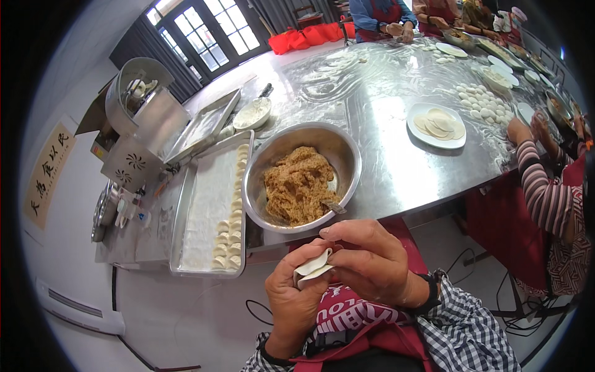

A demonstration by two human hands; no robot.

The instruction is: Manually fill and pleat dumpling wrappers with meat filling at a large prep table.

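A dumpling wrapper point(312, 267), folded over with its edge partly apart, is held in front of my apron. My left hand point(296, 290) cups it between thumb and fingers. The fingers of my right hand point(372, 262) pinch its right end; any filling inside is hidden. Just beyond my hands, a steel bowl point(349, 186) contains brown minced filling point(297, 186), and a metal utensil point(333, 206) rests in it near the rim. Left of the bowl, a paper-lined metal tray point(200, 209) carries folded dumplings point(234, 237) along its right side.
A white plate of round wrappers point(437, 125) sits right of the bowl on the floured steel table point(386, 181). Beyond the tray are a flour bowl point(252, 114) and a machine point(135, 135). Dough pieces point(483, 103) lie near a co-worker's striped sleeve point(541, 186); other people stand at the far side.
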